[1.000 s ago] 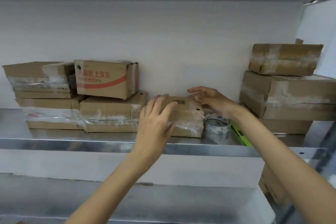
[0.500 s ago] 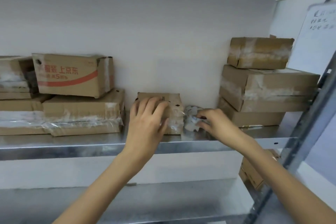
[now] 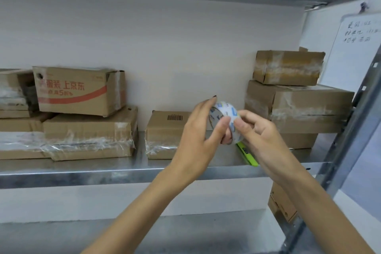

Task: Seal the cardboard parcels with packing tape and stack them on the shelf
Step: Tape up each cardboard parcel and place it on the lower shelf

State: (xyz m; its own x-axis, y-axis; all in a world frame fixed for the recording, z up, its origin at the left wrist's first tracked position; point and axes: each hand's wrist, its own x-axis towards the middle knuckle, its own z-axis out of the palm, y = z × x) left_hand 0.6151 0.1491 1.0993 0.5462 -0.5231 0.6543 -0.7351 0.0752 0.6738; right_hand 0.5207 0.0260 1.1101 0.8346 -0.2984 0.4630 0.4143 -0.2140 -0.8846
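A roll of clear packing tape [image 3: 225, 112] is held up in front of the metal shelf [image 3: 103, 173]. My left hand [image 3: 198, 136] grips the roll from the left, thumb across its front. My right hand [image 3: 255, 132] pinches the roll's outer edge with thumb and forefinger. Behind my left hand a small taped cardboard parcel with a barcode [image 3: 165, 132] sits on the shelf. Taped parcels are stacked at the left [image 3: 88, 136] and at the right [image 3: 301, 107].
A green utility knife [image 3: 248, 155] lies on the shelf under my right hand. A box with red print [image 3: 78, 90] tops the left stack. A whiteboard [image 3: 358, 47] hangs at the right beside the shelf's upright post [image 3: 350, 130]. A lower shelf holds another box [image 3: 280, 204].
My left hand left the small parcel and came over to the tape. My right hand lifted the tape roll off the shelf. Both hands now hold it.
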